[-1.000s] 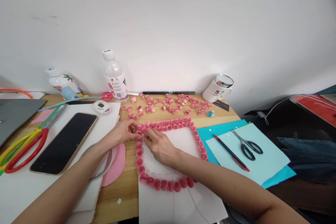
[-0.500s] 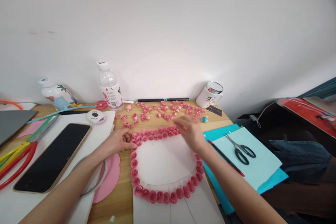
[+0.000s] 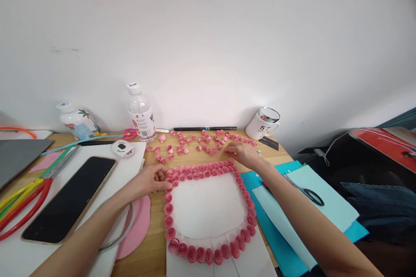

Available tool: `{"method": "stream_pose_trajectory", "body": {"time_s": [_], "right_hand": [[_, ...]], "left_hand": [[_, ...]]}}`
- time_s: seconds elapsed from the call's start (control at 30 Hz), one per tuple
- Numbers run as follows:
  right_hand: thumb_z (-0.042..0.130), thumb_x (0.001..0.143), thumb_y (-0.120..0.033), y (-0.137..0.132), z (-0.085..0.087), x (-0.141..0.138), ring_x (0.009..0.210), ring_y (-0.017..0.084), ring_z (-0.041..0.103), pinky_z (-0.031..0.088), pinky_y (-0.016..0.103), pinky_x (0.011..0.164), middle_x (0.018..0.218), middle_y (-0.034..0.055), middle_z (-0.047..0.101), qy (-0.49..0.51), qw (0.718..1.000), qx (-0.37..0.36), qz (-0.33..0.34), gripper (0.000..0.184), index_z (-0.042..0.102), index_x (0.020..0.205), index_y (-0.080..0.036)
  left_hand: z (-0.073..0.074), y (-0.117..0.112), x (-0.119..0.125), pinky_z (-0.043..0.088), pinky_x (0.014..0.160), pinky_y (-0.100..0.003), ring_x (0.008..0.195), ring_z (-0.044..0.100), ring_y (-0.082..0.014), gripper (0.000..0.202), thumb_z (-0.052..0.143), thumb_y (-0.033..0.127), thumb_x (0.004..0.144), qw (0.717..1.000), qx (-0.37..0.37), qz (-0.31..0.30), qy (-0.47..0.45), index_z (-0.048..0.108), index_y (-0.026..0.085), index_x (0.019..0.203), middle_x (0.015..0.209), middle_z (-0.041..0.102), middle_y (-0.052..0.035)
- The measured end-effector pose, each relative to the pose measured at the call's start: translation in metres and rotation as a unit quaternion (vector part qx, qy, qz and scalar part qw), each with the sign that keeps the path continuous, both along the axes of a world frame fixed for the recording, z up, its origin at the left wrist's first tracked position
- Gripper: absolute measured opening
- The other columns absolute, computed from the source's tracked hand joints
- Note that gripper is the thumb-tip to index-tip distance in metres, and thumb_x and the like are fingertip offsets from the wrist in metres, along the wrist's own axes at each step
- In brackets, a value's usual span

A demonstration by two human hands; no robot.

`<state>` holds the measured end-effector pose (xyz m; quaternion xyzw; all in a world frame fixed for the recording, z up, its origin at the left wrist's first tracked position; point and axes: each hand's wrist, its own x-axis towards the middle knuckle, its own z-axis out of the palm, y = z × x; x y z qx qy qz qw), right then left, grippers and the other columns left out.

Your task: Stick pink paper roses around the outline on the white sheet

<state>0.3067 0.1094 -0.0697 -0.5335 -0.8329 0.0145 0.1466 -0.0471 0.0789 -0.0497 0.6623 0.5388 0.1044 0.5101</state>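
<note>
A white sheet (image 3: 208, 207) lies before me, bordered by a closed outline of pink rolled-paper roses (image 3: 192, 254), with two rows along its far side. My left hand (image 3: 151, 180) is at the far left corner, fingers curled and thumb against a paper rose (image 3: 168, 198) in the outline. My right hand (image 3: 242, 154) is past the far right corner, among loose paper roses (image 3: 212, 150). Its fingertips point down and are closed together; whatever they pinch is too hidden to make out.
A phone (image 3: 69, 199), bottle (image 3: 142, 114) and coloured-handled scissors (image 3: 35, 194) are on the left. Along the wall are a black pen (image 3: 204, 128) and a mug (image 3: 262, 123). Blue paper sheets (image 3: 338, 201) with black-handled scissors (image 3: 312, 197) lie right, partly under my forearm.
My right hand has moved right and away from over the far row of the outline, to the loose roses. My left hand stays at the corner. The view has shifted slightly.
</note>
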Motion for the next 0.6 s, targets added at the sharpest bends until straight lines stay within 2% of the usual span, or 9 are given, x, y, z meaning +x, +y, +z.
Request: {"method": "stream_pose_trajectory", "body": {"time_s": [0.1, 0.2, 0.27, 0.33, 0.4, 0.43, 0.6], "right_hand": [[0.058, 0.080, -0.011, -0.006, 0.006, -0.004, 0.069, 0.014, 0.062, 0.042, 0.023, 0.059, 0.087, 0.0079, 0.070, 0.023, 1.000, 0.001, -0.001, 0.015, 0.071, 0.086, -0.016], [0.058, 0.083, -0.020, -0.028, 0.019, -0.031, 0.068, 0.014, 0.062, 0.049, 0.024, 0.059, 0.089, 0.0064, 0.069, 0.163, 0.986, 0.003, -0.018, 0.017, 0.066, 0.098, -0.017], [0.059, 0.083, -0.022, -0.050, 0.027, -0.062, 0.069, 0.012, 0.063, 0.052, 0.022, 0.061, 0.089, 0.0046, 0.069, 0.264, 0.963, -0.035, 0.038, 0.017, 0.065, 0.099, -0.018], [0.060, 0.084, -0.020, -0.070, 0.030, -0.094, 0.071, 0.011, 0.064, 0.053, 0.021, 0.064, 0.086, 0.0031, 0.068, 0.282, 0.948, -0.075, 0.127, 0.012, 0.065, 0.094, -0.019], [0.057, 0.086, -0.017, -0.084, 0.024, -0.121, 0.071, 0.010, 0.063, 0.053, 0.021, 0.064, 0.085, 0.0033, 0.068, 0.268, 0.939, -0.092, 0.196, 0.008, 0.065, 0.088, -0.018], [0.057, 0.085, -0.016, -0.088, 0.018, -0.131, 0.071, 0.010, 0.063, 0.054, 0.021, 0.064, 0.085, 0.0039, 0.068, 0.262, 0.938, -0.089, 0.210, 0.008, 0.065, 0.087, -0.018], [0.055, 0.087, -0.016, -0.091, -0.016, -0.152, 0.078, 0.014, 0.063, 0.054, 0.026, 0.067, 0.091, 0.0081, 0.066, 0.255, 0.949, 0.004, 0.187, 0.011, 0.066, 0.089, -0.016]], "left_hand": [[-0.001, 0.000, 0.000, 0.038, 0.049, -0.023, 0.057, 0.048, -0.0123, 0.041, 0.071, 0.047, 0.058, 1.000, -0.002, 0.000, -0.005, 0.051, 0.017, 0.078, 0.063, 0.052, 0.0041], [-0.001, 0.000, 0.001, 0.040, 0.049, -0.024, 0.057, 0.049, -0.0123, 0.042, 0.071, 0.048, 0.057, 1.000, -0.008, -0.006, -0.014, 0.050, 0.017, 0.078, 0.063, 0.052, 0.0042], [-0.001, 0.000, 0.001, 0.041, 0.048, -0.024, 0.056, 0.049, -0.0125, 0.043, 0.071, 0.049, 0.057, 1.000, -0.016, -0.010, -0.018, 0.050, 0.017, 0.077, 0.064, 0.053, 0.0039], [-0.001, 0.000, 0.001, 0.041, 0.048, -0.024, 0.056, 0.050, -0.0129, 0.043, 0.072, 0.049, 0.057, 0.999, -0.020, -0.010, -0.024, 0.051, 0.017, 0.078, 0.064, 0.054, 0.0033], [-0.003, 0.000, 0.000, 0.041, 0.048, -0.024, 0.057, 0.051, -0.0136, 0.043, 0.072, 0.049, 0.057, 0.999, -0.015, -0.009, -0.033, 0.051, 0.017, 0.078, 0.064, 0.056, 0.0029], [-0.003, 0.000, -0.001, 0.040, 0.048, -0.024, 0.057, 0.052, -0.0139, 0.042, 0.072, 0.048, 0.057, 0.999, -0.010, -0.010, -0.036, 0.051, 0.018, 0.077, 0.064, 0.056, 0.0028], [-0.005, -0.001, -0.002, 0.040, 0.048, -0.024, 0.058, 0.052, -0.0142, 0.039, 0.071, 0.047, 0.058, 0.999, -0.003, -0.018, -0.041, 0.052, 0.018, 0.077, 0.062, 0.055, 0.0029]]}}
